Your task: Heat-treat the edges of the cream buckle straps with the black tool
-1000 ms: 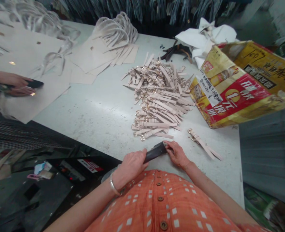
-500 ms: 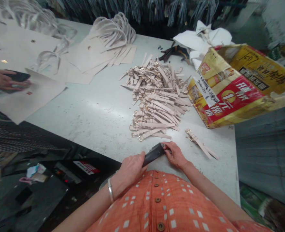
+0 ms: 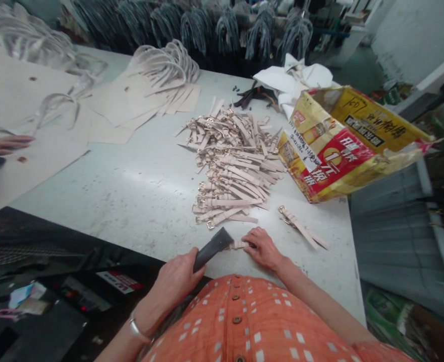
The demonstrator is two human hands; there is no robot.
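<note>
At the edge of the table point(image 3: 139, 196), pinning crosswise strap point(image 3: 238, 245) under flat right hand point(image 3: 262, 248), clenching dark tool point(image 3: 211, 248) beside it in left hand point(image 3: 175, 279).

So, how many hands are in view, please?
3: left hand gripping the dark tool, right hand pressing a strap, a co-worker's hand at far left; others may be hidden.

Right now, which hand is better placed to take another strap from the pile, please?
Probably the right hand: it lies open on one strap, nearest the pile, while the left hand grips the dark tool.
</note>
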